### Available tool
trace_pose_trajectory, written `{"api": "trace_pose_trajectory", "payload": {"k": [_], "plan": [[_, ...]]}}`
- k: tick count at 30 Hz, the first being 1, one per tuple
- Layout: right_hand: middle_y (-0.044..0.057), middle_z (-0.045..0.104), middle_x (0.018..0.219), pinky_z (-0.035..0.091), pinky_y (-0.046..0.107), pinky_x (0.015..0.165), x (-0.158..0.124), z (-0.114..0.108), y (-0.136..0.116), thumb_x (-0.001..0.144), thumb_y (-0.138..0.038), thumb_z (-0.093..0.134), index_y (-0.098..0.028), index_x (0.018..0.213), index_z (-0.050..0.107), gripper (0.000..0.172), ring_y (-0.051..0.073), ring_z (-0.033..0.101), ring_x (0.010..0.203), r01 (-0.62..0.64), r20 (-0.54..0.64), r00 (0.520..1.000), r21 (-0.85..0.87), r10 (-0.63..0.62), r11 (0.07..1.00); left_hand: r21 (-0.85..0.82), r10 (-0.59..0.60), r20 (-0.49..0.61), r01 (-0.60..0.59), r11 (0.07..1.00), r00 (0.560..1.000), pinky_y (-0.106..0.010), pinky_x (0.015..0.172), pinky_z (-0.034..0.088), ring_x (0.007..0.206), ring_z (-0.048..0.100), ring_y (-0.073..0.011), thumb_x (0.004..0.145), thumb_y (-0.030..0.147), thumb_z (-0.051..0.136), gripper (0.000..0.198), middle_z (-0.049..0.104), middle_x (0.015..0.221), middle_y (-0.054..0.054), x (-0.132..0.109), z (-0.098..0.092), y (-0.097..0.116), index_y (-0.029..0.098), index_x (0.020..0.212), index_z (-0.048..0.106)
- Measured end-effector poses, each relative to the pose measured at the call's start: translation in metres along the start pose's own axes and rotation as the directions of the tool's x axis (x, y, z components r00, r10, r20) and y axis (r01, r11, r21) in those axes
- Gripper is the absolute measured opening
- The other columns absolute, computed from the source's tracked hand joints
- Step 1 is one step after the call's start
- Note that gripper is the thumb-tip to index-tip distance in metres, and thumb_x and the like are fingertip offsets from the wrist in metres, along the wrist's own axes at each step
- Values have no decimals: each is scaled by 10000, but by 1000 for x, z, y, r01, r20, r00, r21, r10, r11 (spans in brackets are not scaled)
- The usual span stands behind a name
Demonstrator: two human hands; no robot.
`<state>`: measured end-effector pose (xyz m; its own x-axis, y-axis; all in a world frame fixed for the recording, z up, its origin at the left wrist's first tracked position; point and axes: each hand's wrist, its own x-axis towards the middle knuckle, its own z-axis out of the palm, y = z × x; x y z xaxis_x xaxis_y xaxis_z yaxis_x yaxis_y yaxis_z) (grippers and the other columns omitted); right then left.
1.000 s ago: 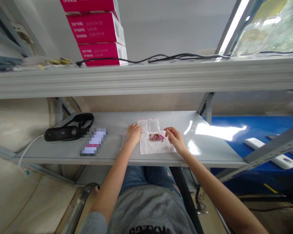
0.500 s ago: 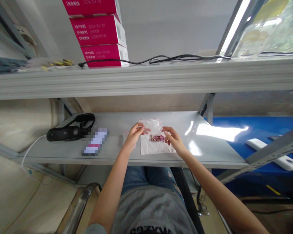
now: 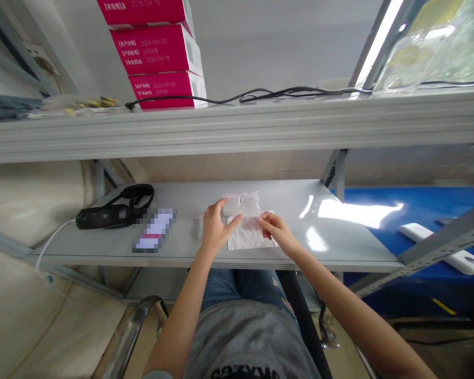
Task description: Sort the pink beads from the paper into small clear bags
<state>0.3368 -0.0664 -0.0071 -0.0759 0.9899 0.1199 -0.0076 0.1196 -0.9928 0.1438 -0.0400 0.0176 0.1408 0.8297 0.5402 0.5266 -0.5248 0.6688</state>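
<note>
My left hand (image 3: pixel 214 229) and my right hand (image 3: pixel 275 230) both pinch a small clear zip bag (image 3: pixel 243 209) with a red seal line, holding it just above the grey shelf (image 3: pixel 324 231). Under the bag lies a white sheet of paper (image 3: pixel 248 241). A small heap of pink beads (image 3: pixel 251 223) shows only faintly through the plastic. Both hands are closed on the bag's lower corners, the left thumb stretched toward the right fingers.
A black handheld device with a strap (image 3: pixel 111 211) and a blurred flat object (image 3: pixel 155 236) lie left of my hands. Magenta boxes (image 3: pixel 160 52) and a black cable (image 3: pixel 268 93) sit on the upper shelf. A white device (image 3: pixel 438 246) rests on the blue table at right.
My left hand picked a clear bag off the shelf and lifted it. Both hands have come together and now hold the bag low over the beads.
</note>
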Motion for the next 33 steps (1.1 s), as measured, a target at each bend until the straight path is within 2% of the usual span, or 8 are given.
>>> {"api": "trace_pose_trajectory", "payload": {"k": [3,6,14,18,24,28,30,33], "plan": [[-59,469,527,265,200,388,0,3,2,716,-515,597,-177,728,513,349,54,380,411,-19,52,998,-15,20,1000,243,255,180,-294,924,950,-423,970,324,1156,449,-279,620,530,697,758,530,1244,-99,-3,4,12,214,1251,421],[-45,505,554,293,203,402,1,4,4,697,-527,609,-171,702,521,367,48,377,414,-25,68,997,-26,27,999,265,310,340,-407,874,888,-413,949,335,1122,464,-267,601,538,708,824,546,1220,-84,-5,13,17,215,1290,390],[-45,471,518,267,210,383,4,-2,5,758,-483,532,-163,692,541,327,50,358,389,-36,21,999,-88,38,995,262,286,380,-399,879,880,-406,935,350,1076,493,-254,643,518,685,762,573,1182,-79,-5,27,9,195,1280,419],[-52,479,541,288,207,395,8,-8,12,716,-395,575,-165,790,550,243,58,385,404,-13,37,999,-103,17,995,260,285,390,-401,878,876,-405,931,363,1070,501,-258,648,522,679,749,581,1170,-82,-5,26,10,195,1275,432],[-61,495,543,338,208,448,10,-14,26,717,-360,585,-188,904,495,269,80,429,443,63,47,997,-200,-55,978,208,293,429,-409,889,854,-383,953,381,1092,495,-240,690,489,657,669,575,1196,-67,-4,29,9,199,1258,454],[-2,601,676,356,226,512,7,-21,21,769,-398,543,-191,884,536,237,112,504,540,150,-1,984,-521,-176,840,170,283,428,-384,908,858,-362,955,401,1122,485,-235,698,460,660,637,566,1213,-62,-6,35,2,206,1249,467],[7,622,696,340,228,520,7,-28,16,778,-401,532,-198,848,569,218,118,512,548,110,-44,979,-703,-197,703,164,264,424,-360,918,867,-377,966,398,1145,474,-243,693,464,663,639,562,1219,-70,-8,40,-4,205,1245,473],[9,624,654,315,224,514,9,-37,13,777,-376,532,-204,815,598,189,124,523,547,28,-64,987,-839,-150,543,153,242,427,-334,930,871,-397,978,390,1156,471,-252,683,469,671,641,562,1220,-86,-11,47,-11,196,1233,487]]}}
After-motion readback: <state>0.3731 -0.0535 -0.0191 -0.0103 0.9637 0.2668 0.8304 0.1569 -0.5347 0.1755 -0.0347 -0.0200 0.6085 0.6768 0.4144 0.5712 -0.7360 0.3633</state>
